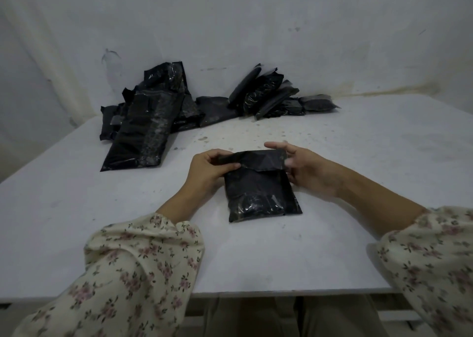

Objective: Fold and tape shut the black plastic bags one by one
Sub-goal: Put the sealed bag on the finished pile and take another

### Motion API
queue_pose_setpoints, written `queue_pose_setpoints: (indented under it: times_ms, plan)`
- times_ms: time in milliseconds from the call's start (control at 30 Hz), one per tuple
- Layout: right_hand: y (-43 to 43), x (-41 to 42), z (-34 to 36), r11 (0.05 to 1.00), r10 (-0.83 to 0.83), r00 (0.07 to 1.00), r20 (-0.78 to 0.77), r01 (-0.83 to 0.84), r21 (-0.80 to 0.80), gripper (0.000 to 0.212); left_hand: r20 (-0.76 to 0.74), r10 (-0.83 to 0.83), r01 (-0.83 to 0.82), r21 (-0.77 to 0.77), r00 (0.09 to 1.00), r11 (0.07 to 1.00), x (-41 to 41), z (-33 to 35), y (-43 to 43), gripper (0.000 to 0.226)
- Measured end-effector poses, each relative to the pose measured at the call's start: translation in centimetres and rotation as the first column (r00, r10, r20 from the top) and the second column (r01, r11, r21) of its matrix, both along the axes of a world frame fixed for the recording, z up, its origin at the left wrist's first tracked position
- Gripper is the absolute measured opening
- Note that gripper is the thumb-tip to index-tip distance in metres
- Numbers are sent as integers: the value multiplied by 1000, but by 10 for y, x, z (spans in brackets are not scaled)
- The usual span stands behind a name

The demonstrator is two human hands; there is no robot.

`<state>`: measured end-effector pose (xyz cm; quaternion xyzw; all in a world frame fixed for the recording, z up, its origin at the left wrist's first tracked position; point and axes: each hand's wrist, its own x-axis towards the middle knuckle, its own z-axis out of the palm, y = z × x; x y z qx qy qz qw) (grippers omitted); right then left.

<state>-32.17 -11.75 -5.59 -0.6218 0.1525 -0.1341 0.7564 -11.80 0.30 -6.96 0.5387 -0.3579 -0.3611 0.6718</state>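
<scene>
Near the front of the worktop (358,157) the black bag (261,196) lies flat, its top flap (258,158) turned over. Left hand (210,169) pinches the flap's left end; right hand (305,169), slightly blurred, grips the right corner. I'd draw the crease taut and square before taping. Plastic is thin, glossy and wrinkled; the packet is plump and rectangular.

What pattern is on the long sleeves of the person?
The cream fabric sleeves carry small pink flowers with dark leaves, seen best in the head view.
</scene>
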Motion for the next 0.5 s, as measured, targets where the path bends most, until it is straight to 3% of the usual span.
queue_pose_setpoints:
  times_ms: [67, 133, 200, 267, 367, 500]
  plan:
    - [3, 3, 1, 995, -69, 997, -37, 66, -76, 69, 30, 18, -18, 6, 999, 1000, 0, -1, 0, 19]
    - [6, 7, 2, 951, -179, 982, -56, 159, -265, 45, 73, 34, -35, 10, 997, 999, -1, 0, -1, 20]
    - [8, 10, 0, 879, -243, 970, -22, 210, -428, 33, 125, 46, -47, 11, 991, 999, -1, -1, 0, 21]
    - [7, 11, -1, 838, -267, 963, 33, 250, -485, 24, 154, 27, -29, 11, 988, 1000, 0, -1, 1, 23]
    - [-1, 7, -4, 785, -276, 958, 73, 269, -558, 21, 222, -27, 28, 1, 975, 1000, -2, 1, 7, 24]
    - [-1, 2, -12, 758, -240, 958, 158, 286, -587, 34, 477, 0, 21, -38, 879, 999, -5, 0, 12, 32]
